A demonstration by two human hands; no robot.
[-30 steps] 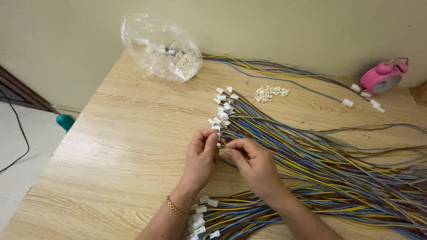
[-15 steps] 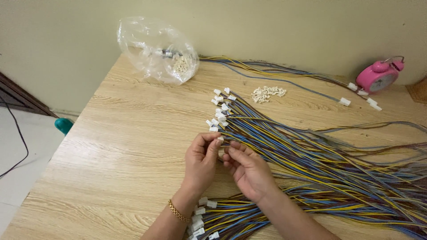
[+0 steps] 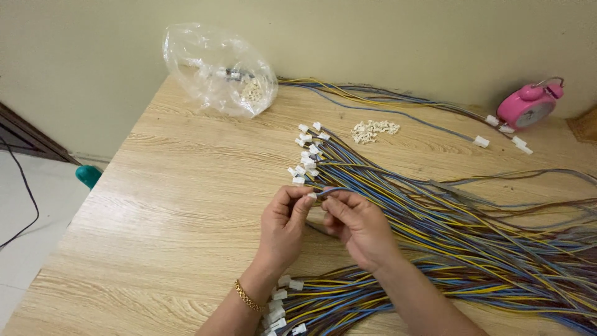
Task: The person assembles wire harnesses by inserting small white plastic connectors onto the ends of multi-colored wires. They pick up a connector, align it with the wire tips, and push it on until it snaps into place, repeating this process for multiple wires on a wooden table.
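Two hands met over one wire end on the wooden table (image 3: 155,205).

Dozens of wires (image 3: 435,218) fanned toward four o'clock; your right hand (image 3: 357,227) pinched one wire end, your left hand (image 3: 283,227) gripped its small white connector (image 3: 311,195), seemingly seating it. Spare connectors (image 3: 375,129) sat at one o'clock.
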